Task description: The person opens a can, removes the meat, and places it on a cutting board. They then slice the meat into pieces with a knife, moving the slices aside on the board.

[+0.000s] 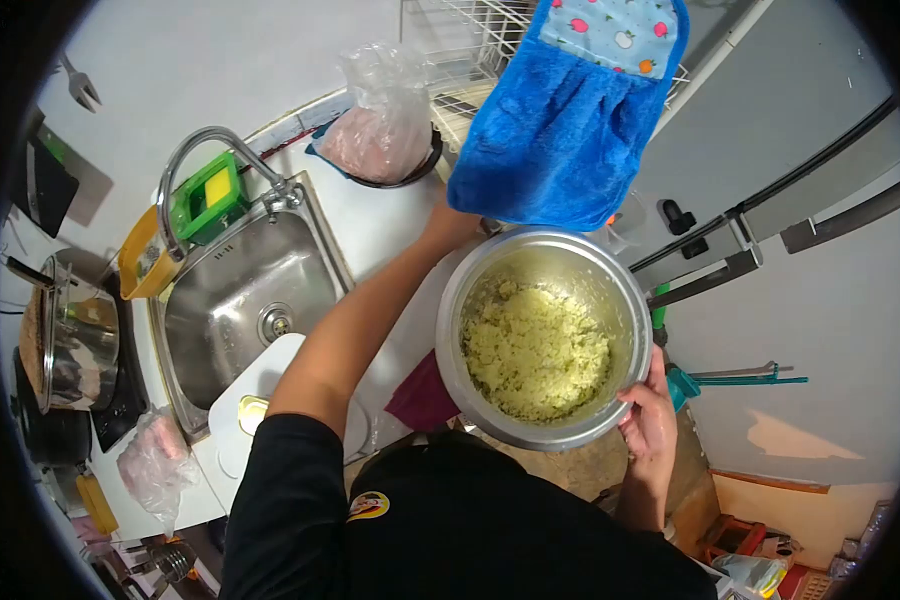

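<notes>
Between the two hands sits a steel bowl (448, 330), round and deep, with a dulled, smeared inner wall and a bright rim. It is carried in the air in front of the person's chest, just right of the counter edge. Its bottom is covered by a pale yellow-green crumbly mass (535, 352), moist-looking, finely broken up and heaped unevenly, with crumbs clinging partway up the wall on the far side. The right hand (650, 420) grips the near right rim, thumb curled over the edge into the bowl and fingers wrapped underneath, closed firmly on the metal. The left hand (452, 224) reaches forward past the bowl's far left rim to the lower corner of a blue towel (560, 130), a fluffy cloth with a lighter patterned top that hangs just beyond the bowl. The fingers are hidden behind the towel and the bowl, so I cannot tell how far they are open or whether they hold anything. Left of the outstretched left forearm lies a stainless sink (240, 290) with a curved tap (210, 150). A clear plastic bag (380, 120) of something pinkish stands beyond the sink, near the left hand, and a maroon cloth (422, 395) lies under that forearm, just beside the bowl.
</notes>
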A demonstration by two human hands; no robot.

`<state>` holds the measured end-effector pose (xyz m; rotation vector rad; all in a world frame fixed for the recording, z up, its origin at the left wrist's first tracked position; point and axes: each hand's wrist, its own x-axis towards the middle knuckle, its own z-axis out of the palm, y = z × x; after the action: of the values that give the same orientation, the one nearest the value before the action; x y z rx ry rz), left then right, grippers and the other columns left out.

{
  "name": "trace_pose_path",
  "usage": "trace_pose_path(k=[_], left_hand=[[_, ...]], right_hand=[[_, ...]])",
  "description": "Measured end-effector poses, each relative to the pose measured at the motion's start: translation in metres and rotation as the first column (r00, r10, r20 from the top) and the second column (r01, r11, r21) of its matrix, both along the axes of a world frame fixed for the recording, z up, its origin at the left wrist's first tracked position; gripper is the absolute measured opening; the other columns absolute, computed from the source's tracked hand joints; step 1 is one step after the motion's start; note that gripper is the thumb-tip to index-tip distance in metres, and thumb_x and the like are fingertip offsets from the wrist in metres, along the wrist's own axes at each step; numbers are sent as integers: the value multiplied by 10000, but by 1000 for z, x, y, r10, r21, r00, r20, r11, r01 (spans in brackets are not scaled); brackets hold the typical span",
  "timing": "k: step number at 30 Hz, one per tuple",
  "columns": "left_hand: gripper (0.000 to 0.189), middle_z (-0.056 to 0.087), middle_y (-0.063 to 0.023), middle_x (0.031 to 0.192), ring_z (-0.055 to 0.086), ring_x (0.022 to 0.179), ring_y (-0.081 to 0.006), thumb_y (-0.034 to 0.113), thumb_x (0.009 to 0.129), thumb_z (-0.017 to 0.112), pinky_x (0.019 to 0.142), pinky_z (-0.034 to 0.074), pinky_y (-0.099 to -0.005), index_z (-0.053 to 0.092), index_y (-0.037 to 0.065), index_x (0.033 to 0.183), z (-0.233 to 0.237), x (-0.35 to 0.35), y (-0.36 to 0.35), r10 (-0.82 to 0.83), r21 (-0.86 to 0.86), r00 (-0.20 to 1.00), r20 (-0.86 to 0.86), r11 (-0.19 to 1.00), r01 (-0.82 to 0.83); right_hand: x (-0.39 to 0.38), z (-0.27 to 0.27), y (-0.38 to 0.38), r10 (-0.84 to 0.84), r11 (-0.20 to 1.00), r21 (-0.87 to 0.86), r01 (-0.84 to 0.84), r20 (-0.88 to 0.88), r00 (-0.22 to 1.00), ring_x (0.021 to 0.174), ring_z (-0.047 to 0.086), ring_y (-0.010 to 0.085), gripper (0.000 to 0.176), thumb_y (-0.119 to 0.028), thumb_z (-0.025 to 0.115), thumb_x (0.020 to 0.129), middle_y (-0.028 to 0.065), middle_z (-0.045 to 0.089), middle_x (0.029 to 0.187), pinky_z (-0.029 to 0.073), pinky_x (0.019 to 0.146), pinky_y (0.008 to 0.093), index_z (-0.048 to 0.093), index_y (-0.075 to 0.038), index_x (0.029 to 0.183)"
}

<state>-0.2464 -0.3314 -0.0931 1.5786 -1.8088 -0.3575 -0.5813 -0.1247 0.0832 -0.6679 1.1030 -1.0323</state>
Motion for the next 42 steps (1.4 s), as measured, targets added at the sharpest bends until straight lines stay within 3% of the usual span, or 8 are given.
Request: trace_pose_path(k=[3,9,12,15,19,25,32,42], left_hand=[[403,585,-223,1283,588,1148,-401,321,926,516,922,488,-489,554,88,1253,-7,-18,-14,105,-188,989,-104,974,-123],[462,603,-276,1221,611,1099,-427,256,905,552,890,500,-500,504,39,1309,34,-12,2,75,173,996,-54,983,-65],[531,640,-311,1104,635,1020,-454,210,885,587,874,510,-492,453,-61,1321,53,-13,32,307,516,947,-95,828,-217],[582,659,-323,1010,647,973,-459,205,879,599,870,515,-480,410,-148,1301,92,9,89,174,475,984,44,863,-173],[579,667,-290,1040,662,954,-423,279,880,613,853,511,-455,481,-43,1343,167,50,169,126,561,991,50,817,-132],[549,569,-4,732,496,586,-65,189,876,650,523,420,-249,505,-3,1369,238,114,318,402,621,881,-248,764,-173],[455,498,36,653,433,486,-48,148,956,600,422,339,-212,479,-3,1368,220,138,478,634,546,552,-541,764,-343],[342,520,-7,682,469,524,-76,163,995,527,480,377,-213,473,17,1299,205,149,618,645,546,415,-642,764,-343]], right_hand=[[-8,-2,0,0,1000,5,0,4,1000,661,579,101,695,131,469,704,68,579,1055,460,478,192,431,-77,1366],[2,-6,1,-40,999,37,40,16,999,716,597,104,685,131,476,716,56,576,1068,478,498,192,434,-91,1363],[2,-9,-4,41,998,41,-43,50,998,664,584,104,679,137,476,725,52,579,1034,471,484,198,433,-93,1362],[2,-11,-8,125,991,35,-128,96,988,617,567,100,676,145,474,732,52,581,998,461,468,204,433,-101,1360],[14,-6,-14,176,982,54,-182,93,980,608,560,106,689,151,470,733,48,565,965,439,443,225,435,-122,1365],[61,-21,-23,256,965,21,-262,141,956,614,559,135,660,133,466,753,70,562,997,425,430,249,438,-154,1347],[140,-48,-40,229,972,1,-235,213,950,909,666,317,681,108,484,763,172,521,1199,639,653,471,312,-139,1374],[179,-86,-38,123,991,-90,-104,240,963,1029,645,422,684,40,494,890,306,444,1325,645,708,499,155,-121,1462]])
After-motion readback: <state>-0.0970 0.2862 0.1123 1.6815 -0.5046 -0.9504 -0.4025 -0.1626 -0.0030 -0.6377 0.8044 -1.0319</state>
